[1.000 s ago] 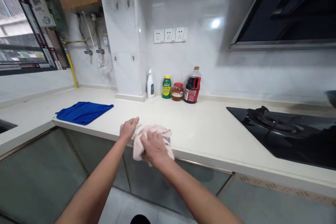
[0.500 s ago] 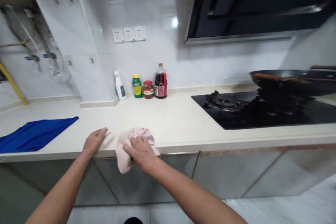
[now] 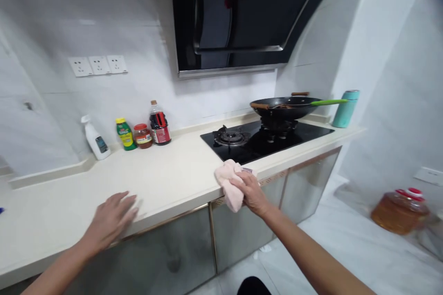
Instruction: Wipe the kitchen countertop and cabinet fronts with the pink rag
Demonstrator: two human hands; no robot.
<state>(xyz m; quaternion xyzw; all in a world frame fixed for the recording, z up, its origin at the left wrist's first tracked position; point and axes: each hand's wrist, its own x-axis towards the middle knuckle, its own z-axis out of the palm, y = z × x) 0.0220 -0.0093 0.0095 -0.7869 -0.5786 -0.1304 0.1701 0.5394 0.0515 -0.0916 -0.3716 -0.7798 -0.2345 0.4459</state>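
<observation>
Red covers much of the label on a dark sauce bottle, which stands on a cream counter beyond the gap between a person's two hands. Beside it are a red-lidded jar with a pale, yellow-tinged label, a green bottle with a yellow cap and lettering across its front, and, farther beyond the left hand, a white spray bottle with a dark label. The print on all four is too small to read.

Under the right hand, a pale pink cloth lies bunched in soft, uneven folds, a purplish patch showing just past the fingers. It straddles the counter's front edge: its rounded top points away toward a black cooktop, while a loose flap hangs down toward the person. Its long axis runs roughly front to back, tipping over the edge; whether it touches the cooktop's near corner cannot be told.

The right hand grips the cloth, fingers curled over it. The left, slightly blurred, is well apart from it, fingers spread above or on the counter; contact cannot be told. A wok sits beyond the right hand, farther right.
</observation>
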